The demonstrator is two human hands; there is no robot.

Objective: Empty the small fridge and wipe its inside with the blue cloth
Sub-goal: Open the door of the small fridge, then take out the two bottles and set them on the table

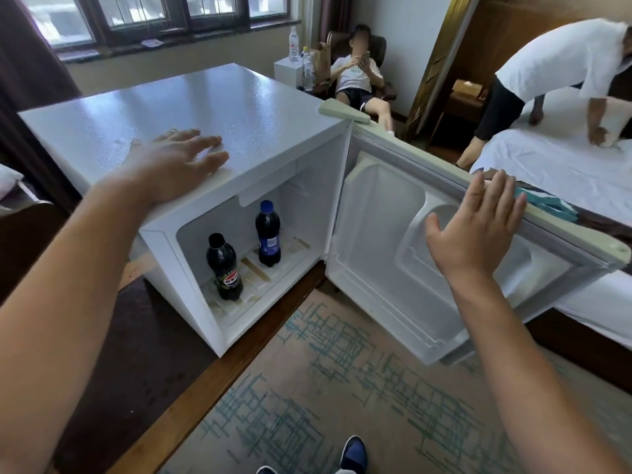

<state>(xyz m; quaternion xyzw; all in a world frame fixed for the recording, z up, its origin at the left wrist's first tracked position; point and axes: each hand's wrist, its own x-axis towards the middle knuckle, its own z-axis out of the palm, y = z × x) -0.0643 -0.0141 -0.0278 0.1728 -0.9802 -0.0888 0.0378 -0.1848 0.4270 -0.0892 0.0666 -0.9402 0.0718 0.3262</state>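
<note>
Fridge under flat left hand

Left hand flat, palm down; right hand open, fingers straight

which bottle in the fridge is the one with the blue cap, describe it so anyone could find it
Look into the open white fridge on the floor; two dark soda bottles stand on its bottom. The bottle with the blue cap is the one farther back and to the right, with a blue label, while its neighbour, the black-capped bottle, has a red and green label.
</note>
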